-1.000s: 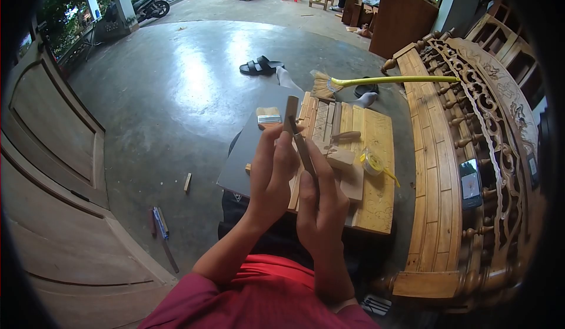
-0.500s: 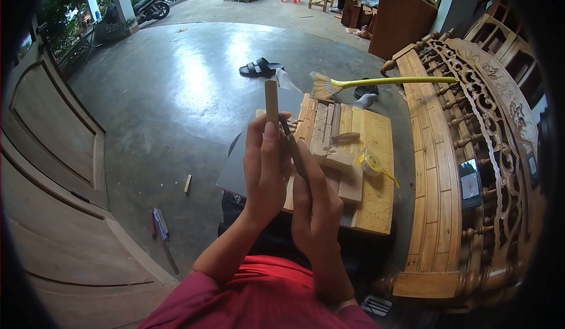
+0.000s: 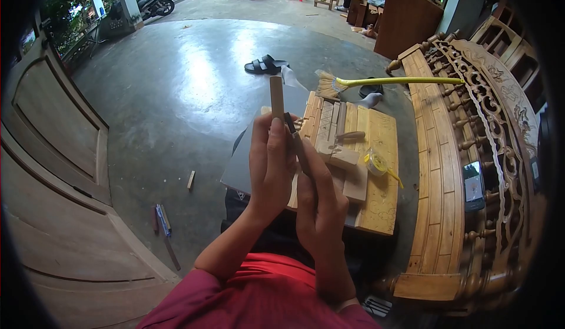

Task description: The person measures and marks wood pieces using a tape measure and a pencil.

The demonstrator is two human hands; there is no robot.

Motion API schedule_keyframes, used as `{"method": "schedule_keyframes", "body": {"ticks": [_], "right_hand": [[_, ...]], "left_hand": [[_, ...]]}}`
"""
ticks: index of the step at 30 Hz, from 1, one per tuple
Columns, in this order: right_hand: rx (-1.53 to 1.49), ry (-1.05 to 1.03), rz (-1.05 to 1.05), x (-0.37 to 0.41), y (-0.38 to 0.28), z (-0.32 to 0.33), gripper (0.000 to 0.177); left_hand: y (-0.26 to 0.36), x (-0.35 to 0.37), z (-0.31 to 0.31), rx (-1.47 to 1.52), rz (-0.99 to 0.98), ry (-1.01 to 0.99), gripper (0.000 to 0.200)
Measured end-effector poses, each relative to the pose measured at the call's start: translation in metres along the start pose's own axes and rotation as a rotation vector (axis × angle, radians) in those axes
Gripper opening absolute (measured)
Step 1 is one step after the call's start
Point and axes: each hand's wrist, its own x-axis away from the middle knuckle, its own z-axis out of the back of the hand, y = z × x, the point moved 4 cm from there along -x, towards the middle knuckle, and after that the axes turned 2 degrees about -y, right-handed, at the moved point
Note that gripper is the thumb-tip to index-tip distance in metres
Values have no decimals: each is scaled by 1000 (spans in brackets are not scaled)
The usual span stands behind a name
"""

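Observation:
My left hand (image 3: 269, 158) is closed around a narrow wooden strip (image 3: 276, 96), which stands upright with its top end above the fingers. In my right hand (image 3: 321, 202) is a slim chisel (image 3: 301, 152) with a dark wooden handle. Its short dark blade points up and meets the strip's right side, close to my left fingertips. Below and beyond the hands lies a yellowish wooden work board (image 3: 379, 202). Wooden blocks (image 3: 344, 157), light strips, a wooden-handled tool (image 3: 351, 135) and a clear yellow tape measure (image 3: 375, 163) rest on it.
To the right stands a carved wooden bench (image 3: 432, 211) with a phone (image 3: 472, 185) on it. A yellow-handled brush (image 3: 400, 80) reaches from the board's far edge to the bench. Wooden panels (image 3: 59, 223) line the left. On the floor lie pens (image 3: 163, 220) and a small wood piece (image 3: 190, 179).
The whole view has shifted slightly, so the surroundings sit a little further right. Both hands keep their hold on the strip and chisel, with the blade still against the wood.

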Motion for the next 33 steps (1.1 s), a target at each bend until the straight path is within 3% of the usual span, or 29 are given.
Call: {"method": "schedule_keyframes", "body": {"ticks": [18,21,24,33], "right_hand": [[-75,-22,-47,2,3,-2,41],[-3,34,45,0,3,-1,41],[-188,-14,-163,6,4,-2,41],[-127,-26,-67,7,6,-5,42]], "left_hand": [[0,-2,2,11,-9,-17,31],[-1,-2,3,9,-6,-23,32],[2,-2,3,-14,-7,-19,33],[7,0,1,-86,-33,-10,35]]}}
